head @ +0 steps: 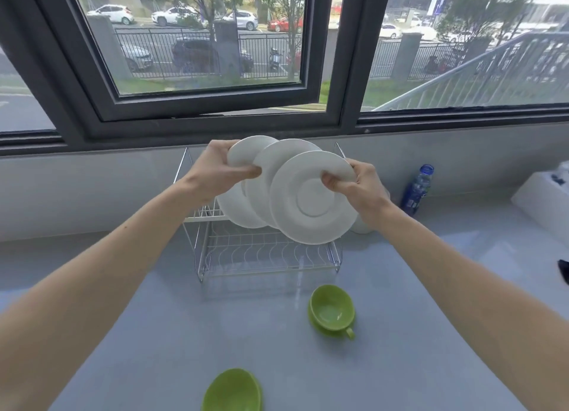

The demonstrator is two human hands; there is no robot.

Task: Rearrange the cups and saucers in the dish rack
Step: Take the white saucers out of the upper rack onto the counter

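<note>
No legible text, brand, number or sign is showing anywhere. The blue label on the bottle (417,188) standing on the bench (154,318) is appearing too blurred to read.

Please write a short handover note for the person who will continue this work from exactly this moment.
Left hand: gripping the top edge of the rear white saucers, above the dish rack.
Right hand: pinching the rim of the front white saucer.
The saucers are fanned and overlapping over the rack's upper tier; whether they sit in slots cannot be told.
One green cup stands upright on the counter in front of the rack; a second green piece lies nearer the bottom edge.
Lower tier holds nothing visible.
Left: seat the saucers, then put the green pieces in the rack.
</note>
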